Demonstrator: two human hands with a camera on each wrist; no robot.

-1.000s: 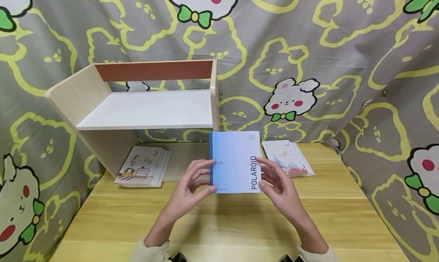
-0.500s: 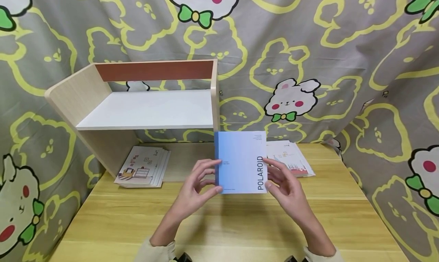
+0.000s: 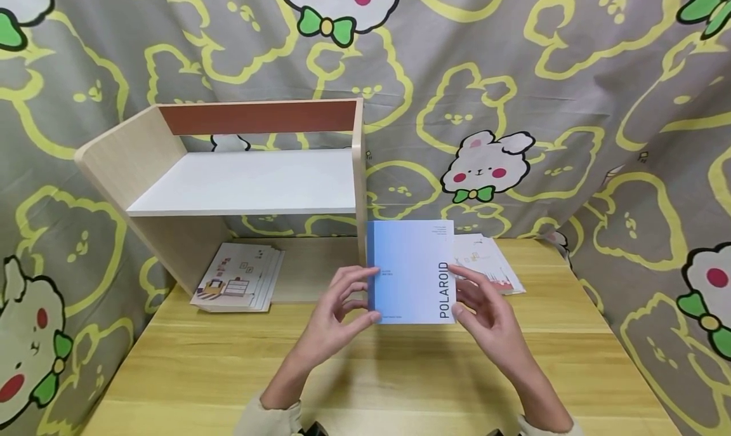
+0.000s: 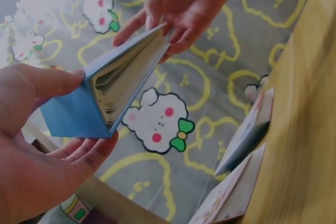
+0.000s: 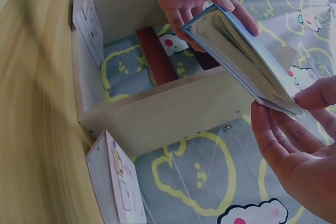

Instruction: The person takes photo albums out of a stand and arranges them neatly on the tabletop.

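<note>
Both hands hold up a light blue photo album (image 3: 410,271) above the table, its cover marked POLAROID facing the head camera. On the spine side my left hand (image 3: 337,315) pinches it between thumb and fingers. My right hand (image 3: 495,318) grips the opposite edge in the same way. In the left wrist view the thick spine of the album (image 4: 79,113) lies between thumb and fingertips. From the right wrist, the page edges of the album (image 5: 231,45) show, slightly fanned between the two covers.
A wooden desktop shelf (image 3: 240,181) with a white board stands at the back left. A stack of illustrated books (image 3: 240,277) lies in its lower compartment. Another stack of books (image 3: 485,261), partly hidden by the album, lies right of the shelf on the table (image 3: 228,372).
Both hands have moved to the right with the album, which now covers more of the right book stack. The shelf and both stacks stay where they were.
</note>
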